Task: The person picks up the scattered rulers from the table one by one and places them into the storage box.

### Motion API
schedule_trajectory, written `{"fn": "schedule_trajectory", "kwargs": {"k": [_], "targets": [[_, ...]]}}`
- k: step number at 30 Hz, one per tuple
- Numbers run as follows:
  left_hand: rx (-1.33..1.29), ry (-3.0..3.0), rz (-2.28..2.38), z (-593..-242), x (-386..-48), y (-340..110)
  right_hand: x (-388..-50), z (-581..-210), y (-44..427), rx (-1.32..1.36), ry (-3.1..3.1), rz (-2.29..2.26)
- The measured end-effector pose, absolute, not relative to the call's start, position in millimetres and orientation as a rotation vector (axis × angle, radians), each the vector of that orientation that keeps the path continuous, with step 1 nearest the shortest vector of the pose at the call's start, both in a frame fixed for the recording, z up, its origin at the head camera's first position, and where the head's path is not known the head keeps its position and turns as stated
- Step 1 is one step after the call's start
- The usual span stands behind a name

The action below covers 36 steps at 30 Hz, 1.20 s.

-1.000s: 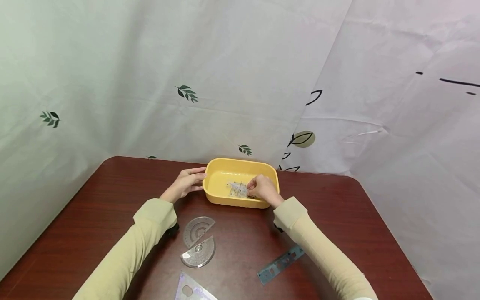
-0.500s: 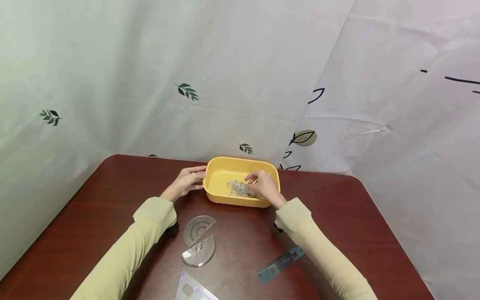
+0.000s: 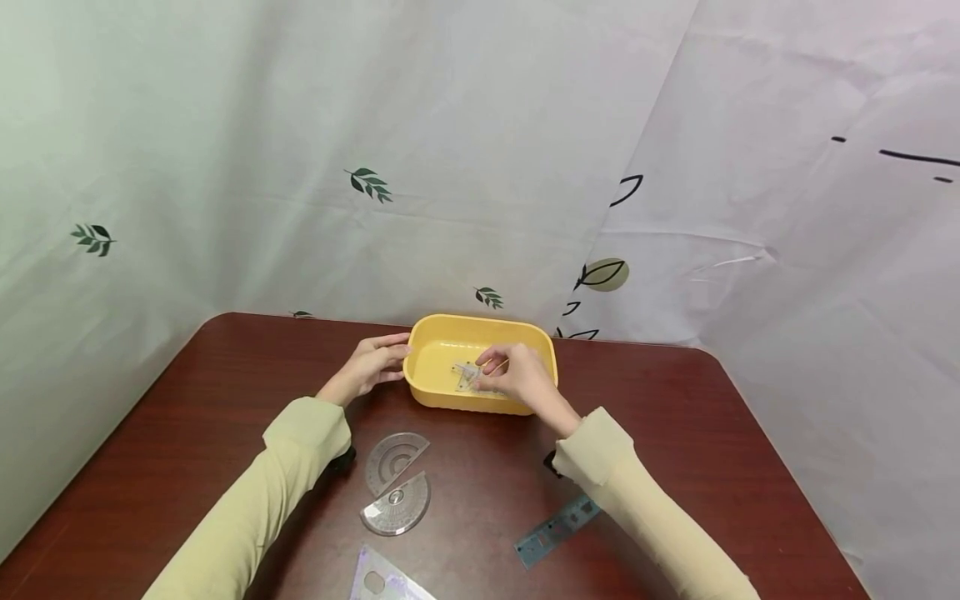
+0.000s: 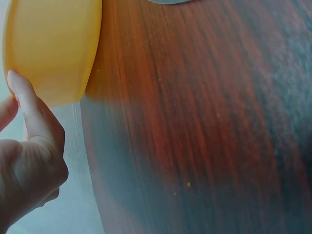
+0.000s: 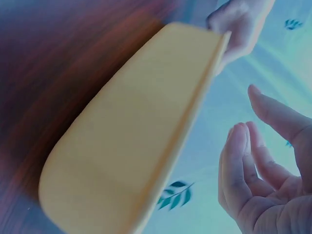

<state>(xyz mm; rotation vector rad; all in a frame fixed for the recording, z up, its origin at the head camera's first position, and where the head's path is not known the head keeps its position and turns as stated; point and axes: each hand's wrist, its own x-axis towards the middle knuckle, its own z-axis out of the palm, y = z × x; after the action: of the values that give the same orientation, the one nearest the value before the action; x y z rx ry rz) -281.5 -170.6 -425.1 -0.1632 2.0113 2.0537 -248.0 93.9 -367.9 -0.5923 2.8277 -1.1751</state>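
The yellow basket [image 3: 480,402] stands near the table's far edge, with small clear pieces [image 3: 467,375] on its floor. At its left end my left hand [image 3: 367,367] rests with fairly straight fingers against the rim; in the left wrist view, fingertips of the left hand [image 4: 36,141] touch the wall of the basket [image 4: 53,48]. Over the right part of the basket hovers my right hand [image 3: 517,375], partly covering the pieces. The right wrist view shows the right hand [image 5: 265,170] beyond the basket's side [image 5: 122,131], thumb apart from loosely bent fingers, nothing visible between them.
Two clear protractors [image 3: 397,504] lie on the brown table [image 3: 465,508] in front of the basket. A clear set square [image 3: 386,579] is at the near edge of view, and a blue ruler [image 3: 555,533] lies by the right sleeve. A patterned curtain [image 3: 450,167] hangs behind.
My right hand has shifted slightly left over the pieces, its thumb and fingers more spread than a second ago. My left hand stays at the basket's left end.
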Motion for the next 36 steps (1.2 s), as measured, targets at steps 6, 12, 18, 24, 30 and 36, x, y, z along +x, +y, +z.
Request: {"fn": "schedule_trajectory", "kwargs": {"k": [6,12,18,24,30,36], "targets": [[-0.165,2.014,2.048,-426.6,-282.3,-170.6,-223.0,-360.2,86.3,-0.699,2.758,-1.207],[-0.167,2.014,2.047,-427.0,-282.5,-169.5,-201.5,-355.0,79.9,-0.807,2.717,-1.208],[-0.18,2.019,2.036,-427.8,-282.8,-169.8,-182.1,-356.3,69.4,-0.889,2.663,-1.186],[-0.143,2.043,2.014,-425.9,-283.9,-171.2,-167.4,-371.4,59.6,-0.901,2.608,-1.118],[-0.121,2.032,2.028,-424.9,-283.7,-171.3,-162.2,-386.4,50.1,-0.891,2.601,-0.999],[-0.128,2.026,2.025,-426.8,-282.4,-170.9,-161.1,-398.9,40.7,-0.888,2.571,-0.904]]}}
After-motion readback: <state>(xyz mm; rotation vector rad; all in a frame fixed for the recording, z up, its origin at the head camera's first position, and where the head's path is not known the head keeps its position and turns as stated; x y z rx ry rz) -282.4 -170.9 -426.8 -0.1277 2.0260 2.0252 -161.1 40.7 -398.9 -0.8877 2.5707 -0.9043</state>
